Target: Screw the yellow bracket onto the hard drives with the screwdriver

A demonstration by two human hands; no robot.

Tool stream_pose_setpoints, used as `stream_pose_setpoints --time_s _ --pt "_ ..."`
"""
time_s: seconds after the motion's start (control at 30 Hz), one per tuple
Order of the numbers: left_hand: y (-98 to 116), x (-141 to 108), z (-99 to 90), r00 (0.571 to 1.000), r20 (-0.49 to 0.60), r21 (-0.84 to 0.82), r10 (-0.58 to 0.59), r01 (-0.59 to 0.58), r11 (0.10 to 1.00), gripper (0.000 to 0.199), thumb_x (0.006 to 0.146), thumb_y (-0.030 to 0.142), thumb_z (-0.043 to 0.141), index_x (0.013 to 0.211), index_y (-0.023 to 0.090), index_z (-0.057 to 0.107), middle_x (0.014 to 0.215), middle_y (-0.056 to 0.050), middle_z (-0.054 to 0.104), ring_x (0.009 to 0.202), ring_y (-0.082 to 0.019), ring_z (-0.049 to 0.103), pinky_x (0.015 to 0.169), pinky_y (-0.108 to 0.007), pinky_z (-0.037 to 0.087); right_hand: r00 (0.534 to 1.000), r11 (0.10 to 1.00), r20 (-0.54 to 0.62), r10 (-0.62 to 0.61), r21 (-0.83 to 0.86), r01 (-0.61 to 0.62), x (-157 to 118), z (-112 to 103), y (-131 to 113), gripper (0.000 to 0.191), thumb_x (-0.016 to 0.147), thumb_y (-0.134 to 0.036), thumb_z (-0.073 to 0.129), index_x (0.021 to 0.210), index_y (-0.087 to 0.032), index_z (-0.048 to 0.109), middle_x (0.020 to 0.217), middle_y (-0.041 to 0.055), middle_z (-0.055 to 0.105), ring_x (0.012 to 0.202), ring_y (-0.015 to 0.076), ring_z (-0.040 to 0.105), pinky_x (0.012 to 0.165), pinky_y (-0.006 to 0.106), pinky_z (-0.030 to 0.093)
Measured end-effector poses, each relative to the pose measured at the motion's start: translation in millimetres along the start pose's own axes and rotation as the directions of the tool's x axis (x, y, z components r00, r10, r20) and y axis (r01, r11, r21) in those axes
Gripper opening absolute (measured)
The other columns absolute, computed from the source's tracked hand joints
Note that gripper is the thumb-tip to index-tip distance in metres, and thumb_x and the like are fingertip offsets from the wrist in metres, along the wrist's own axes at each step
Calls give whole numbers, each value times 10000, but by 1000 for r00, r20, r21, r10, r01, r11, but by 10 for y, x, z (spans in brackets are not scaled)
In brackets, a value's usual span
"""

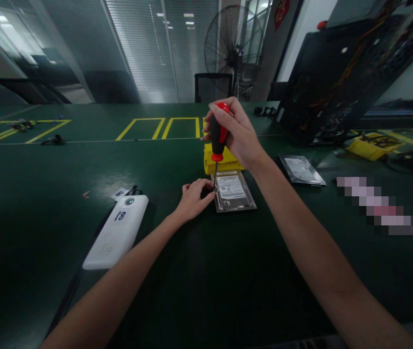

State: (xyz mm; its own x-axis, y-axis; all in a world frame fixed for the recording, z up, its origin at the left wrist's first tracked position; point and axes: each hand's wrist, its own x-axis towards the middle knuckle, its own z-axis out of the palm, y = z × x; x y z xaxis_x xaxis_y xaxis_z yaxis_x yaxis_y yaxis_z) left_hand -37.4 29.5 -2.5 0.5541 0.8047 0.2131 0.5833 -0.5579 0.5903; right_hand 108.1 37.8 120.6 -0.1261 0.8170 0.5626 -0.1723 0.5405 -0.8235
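Note:
A hard drive [231, 191] with a white label lies flat on the dark green table. My right hand [240, 133] is wrapped round the red and black handle of a screwdriver [218, 140], held upright. Its shaft points down to the drive's left edge. Beside that edge, the fingers of my left hand [196, 196] come together in a pinch close to the screwdriver's tip. Whatever lies between those fingertips is too small to make out. Right behind the drive sits a yellow object [209, 162], partly covered by the screwdriver and my right hand.
A white power bank [117, 232] marked 18, with a cable, lies at the left. To the right are a second hard drive [302, 170], a yellow tray [373, 147] and a large black computer case [322, 82]. A fan [232, 53] stands behind the table.

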Motion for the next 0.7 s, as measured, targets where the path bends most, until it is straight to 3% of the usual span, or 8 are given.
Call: stream_pose_setpoints --time_s 0.3,0.5,0.7 --pt "-21 3 10 1000 -2 -6 11 -11 1000 219 844 354 441 1017 227 485 1039 -17 574 1015 -206 510 926 -432 265 999 999 44 -27 21 26 -10 18 8 283 774 -366 590 935 -231 400 775 -42 545 634 73 563 655 238 513" --pt "-39 7 20 1000 -5 5 13 -13 1000 225 843 365 441 1016 226 483 1045 -15 573 1010 -203 513 923 -428 268 999 992 -5 -48 -116 47 -32 32 -38 281 796 -392 558 1027 -282 442 754 -37 492 597 68 520 609 213 496" --pt "-16 5 13 1000 1 2 12 -12 1000 226 847 371 434 1011 225 486 1051 -20 577 1014 -205 513 928 -431 270 1000 999 -4 -17 -39 17 -12 19 -33 251 793 -457 537 951 -268 487 754 -20 500 603 84 510 581 221 488"
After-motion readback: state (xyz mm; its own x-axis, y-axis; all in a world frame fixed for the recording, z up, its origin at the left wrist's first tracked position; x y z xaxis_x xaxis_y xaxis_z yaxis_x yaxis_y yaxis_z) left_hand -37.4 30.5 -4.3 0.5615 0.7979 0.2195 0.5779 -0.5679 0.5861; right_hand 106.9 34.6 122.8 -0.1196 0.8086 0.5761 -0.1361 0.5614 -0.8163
